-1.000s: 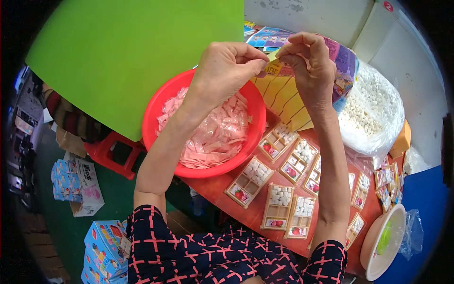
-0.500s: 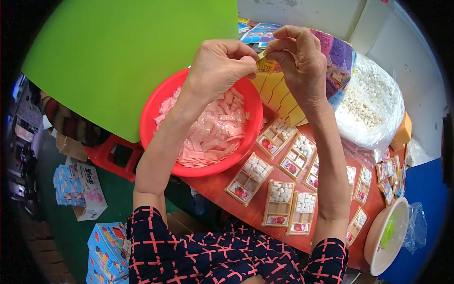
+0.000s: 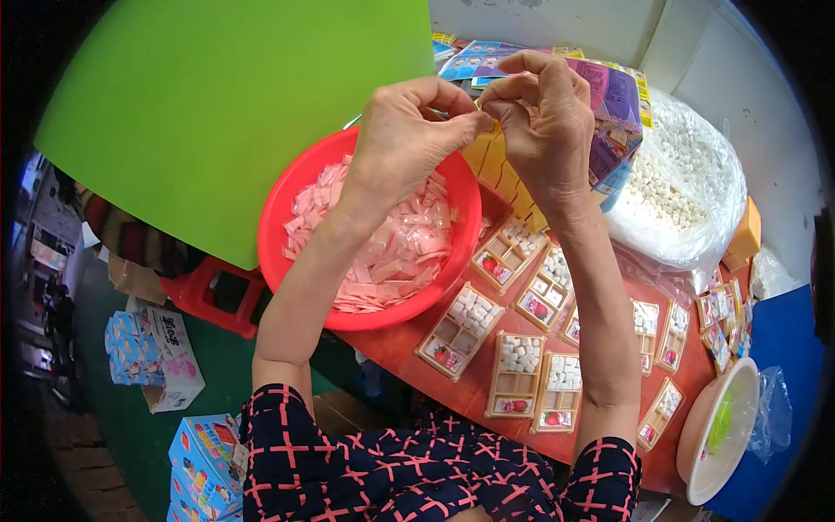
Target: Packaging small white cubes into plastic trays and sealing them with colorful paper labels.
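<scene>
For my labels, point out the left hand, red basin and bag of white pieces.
Left hand (image 3: 407,139), head view: back of the hand.
Red basin (image 3: 374,321), head view: near rim.
Bag of white pieces (image 3: 671,247), head view: lower plastic side.

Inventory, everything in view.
Table: one, red, centre-right
Basin: one, red, centre
Packets: many, pink, in basin
Trays: at least nine, tan, table
Bag: one, clear, right
Pieces: many, white, trays and bag
Bowl: one, cream, right
Box: one, orange, right
Board: one, green, upper left
Printed sheets: several, multicoloured, top centre
Stool: one, red, left
Printed packages: several, blue, lower left
Sleeves: two, navy-pink, bottom
Left hand: one, bare, top centre
Right hand: one, bare, top centre
</scene>
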Tool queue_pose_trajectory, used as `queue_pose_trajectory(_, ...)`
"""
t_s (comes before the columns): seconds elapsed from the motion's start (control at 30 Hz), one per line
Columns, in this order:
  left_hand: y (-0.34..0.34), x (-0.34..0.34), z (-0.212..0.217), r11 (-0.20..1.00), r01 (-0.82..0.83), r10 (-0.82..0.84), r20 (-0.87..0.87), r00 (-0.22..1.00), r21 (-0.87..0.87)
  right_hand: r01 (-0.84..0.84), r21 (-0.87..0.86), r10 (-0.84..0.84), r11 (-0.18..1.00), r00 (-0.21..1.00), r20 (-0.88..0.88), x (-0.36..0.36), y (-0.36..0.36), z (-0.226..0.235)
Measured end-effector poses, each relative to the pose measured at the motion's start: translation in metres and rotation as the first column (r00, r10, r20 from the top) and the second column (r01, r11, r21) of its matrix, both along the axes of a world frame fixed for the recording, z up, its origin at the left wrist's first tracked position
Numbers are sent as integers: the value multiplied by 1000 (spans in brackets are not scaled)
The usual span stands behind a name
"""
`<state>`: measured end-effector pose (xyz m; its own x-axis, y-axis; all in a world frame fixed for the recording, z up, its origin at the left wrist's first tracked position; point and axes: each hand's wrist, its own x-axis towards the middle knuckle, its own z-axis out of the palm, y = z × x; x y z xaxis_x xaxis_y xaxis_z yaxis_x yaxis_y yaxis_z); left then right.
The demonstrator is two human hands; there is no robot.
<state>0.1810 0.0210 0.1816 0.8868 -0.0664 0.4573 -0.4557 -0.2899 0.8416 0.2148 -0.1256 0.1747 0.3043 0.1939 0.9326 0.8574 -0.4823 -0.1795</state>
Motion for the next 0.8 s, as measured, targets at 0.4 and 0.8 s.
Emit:
queue_pose_trajectory(0.4,10,5,2,962,100,-113,-37,993,-255,189,-147,-135,971,939,315,-2,0,-2)
queue_pose_trajectory(0.8,8,7,-3,884,181,-248,-103,963,-430,199,-164,-99,966,873,478,-3,-5,-2)
